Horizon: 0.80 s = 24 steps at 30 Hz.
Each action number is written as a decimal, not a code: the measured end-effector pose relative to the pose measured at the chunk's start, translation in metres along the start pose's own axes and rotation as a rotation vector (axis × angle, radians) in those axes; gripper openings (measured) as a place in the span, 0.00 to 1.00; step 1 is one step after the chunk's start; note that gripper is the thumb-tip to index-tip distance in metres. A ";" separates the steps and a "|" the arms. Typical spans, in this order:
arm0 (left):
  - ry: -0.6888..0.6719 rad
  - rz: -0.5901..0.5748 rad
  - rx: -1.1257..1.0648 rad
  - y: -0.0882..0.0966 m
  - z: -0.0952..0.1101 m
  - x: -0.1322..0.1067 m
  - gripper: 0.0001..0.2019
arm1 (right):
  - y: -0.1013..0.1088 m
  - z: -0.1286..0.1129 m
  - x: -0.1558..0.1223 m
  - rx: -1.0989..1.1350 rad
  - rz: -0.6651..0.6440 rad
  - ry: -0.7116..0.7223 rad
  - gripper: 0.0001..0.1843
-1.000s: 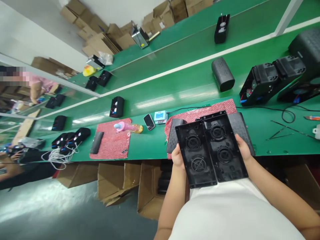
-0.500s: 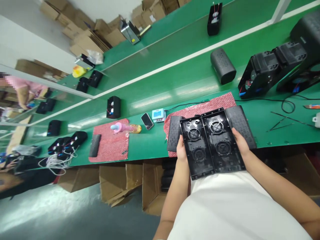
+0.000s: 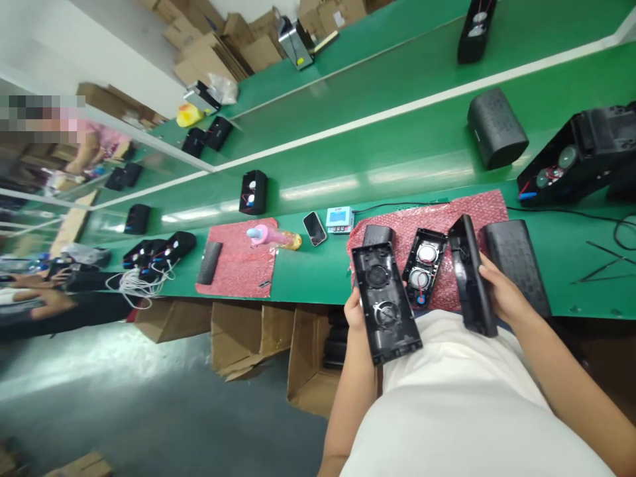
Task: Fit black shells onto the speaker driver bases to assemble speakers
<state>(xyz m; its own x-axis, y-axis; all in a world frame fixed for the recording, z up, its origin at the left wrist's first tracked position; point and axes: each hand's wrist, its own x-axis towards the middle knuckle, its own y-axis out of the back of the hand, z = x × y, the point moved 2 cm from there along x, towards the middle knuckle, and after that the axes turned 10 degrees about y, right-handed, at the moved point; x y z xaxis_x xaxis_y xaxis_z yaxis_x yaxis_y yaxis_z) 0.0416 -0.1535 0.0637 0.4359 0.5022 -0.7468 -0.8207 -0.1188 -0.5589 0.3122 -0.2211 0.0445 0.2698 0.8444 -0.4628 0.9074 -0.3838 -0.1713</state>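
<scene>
My left hand (image 3: 354,311) grips a black plastic speaker panel (image 3: 385,301) with two round grilled openings, held flat in front of my body. A second black panel (image 3: 471,275), tilted up on its edge, is gripped by my right hand (image 3: 499,295). Between the two panels a black speaker unit (image 3: 424,265) with two silver drivers and a red wire lies on the red bubble-wrap mat (image 3: 437,215). A dark grille cover (image 3: 517,262) lies on the mat by my right hand, and another black part (image 3: 377,234) lies behind the left panel.
The green bench (image 3: 318,271) also carries a phone (image 3: 315,228), a small blue meter (image 3: 340,218), a second red mat (image 3: 238,262) with a pink tool (image 3: 265,233), and several black speakers. Open cardboard boxes (image 3: 248,338) stand under the bench. Another person works at far left.
The two panels, held side by side before, have been drawn apart. My right hand has tipped its panel on edge, which uncovers the speaker unit on the mat. The camera has shifted.
</scene>
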 end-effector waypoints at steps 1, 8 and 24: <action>-0.012 0.001 -0.014 0.010 0.011 -0.007 0.36 | -0.004 0.001 0.004 -0.196 0.086 0.059 0.41; -0.075 0.028 -0.076 0.080 0.100 -0.035 0.33 | -0.091 0.027 0.029 -1.246 0.309 0.083 0.45; 0.146 0.029 0.000 0.153 0.181 0.006 0.27 | -0.160 0.041 0.046 -1.380 0.634 0.049 0.45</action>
<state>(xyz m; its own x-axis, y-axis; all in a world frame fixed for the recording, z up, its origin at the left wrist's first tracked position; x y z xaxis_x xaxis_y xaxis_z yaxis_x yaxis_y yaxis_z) -0.1483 -0.0139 0.0387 0.4610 0.3684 -0.8074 -0.8337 -0.1319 -0.5362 0.1666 -0.1361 0.0145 0.7039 0.7014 -0.1119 0.2161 -0.0614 0.9744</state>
